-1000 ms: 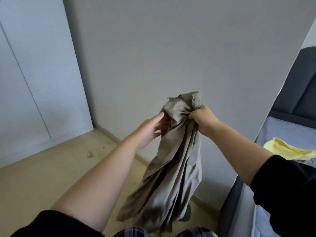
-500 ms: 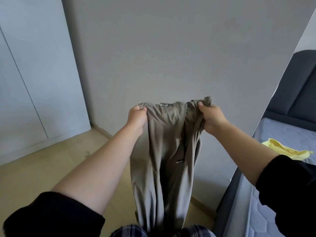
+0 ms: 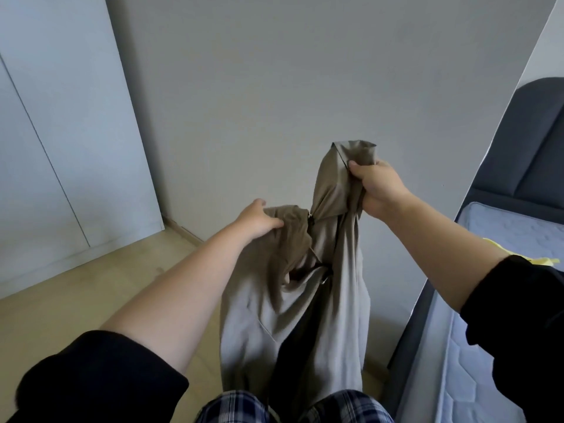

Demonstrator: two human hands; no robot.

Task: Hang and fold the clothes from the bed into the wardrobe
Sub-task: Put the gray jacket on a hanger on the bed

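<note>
At frame centre, khaki trousers [image 3: 308, 300] hang from both fists: right hand [image 3: 377, 186] clenched on the raised waistband corner, left hand [image 3: 259, 219] gripping bunched cloth lower. Straightening seems underway; next, level the waistband for folding toward the wardrobe [image 3: 61, 132], upper left.

A khaki-grey garment [image 3: 308, 288] with a black drawcord hangs against a plain pale grey wall [image 3: 274, 87]. Left of the garment are bluish-white wardrobe doors [image 3: 61, 132] and a light wood floor [image 3: 76, 288]; right of it, a pale blue quilted mattress [image 3: 512, 236], charcoal headboard [image 3: 531, 141] and a yellow cloth [image 3: 546, 260]. Below it show black sleeves [image 3: 100, 380] and navy-and-white plaid trousers [image 3: 235, 407].
</note>
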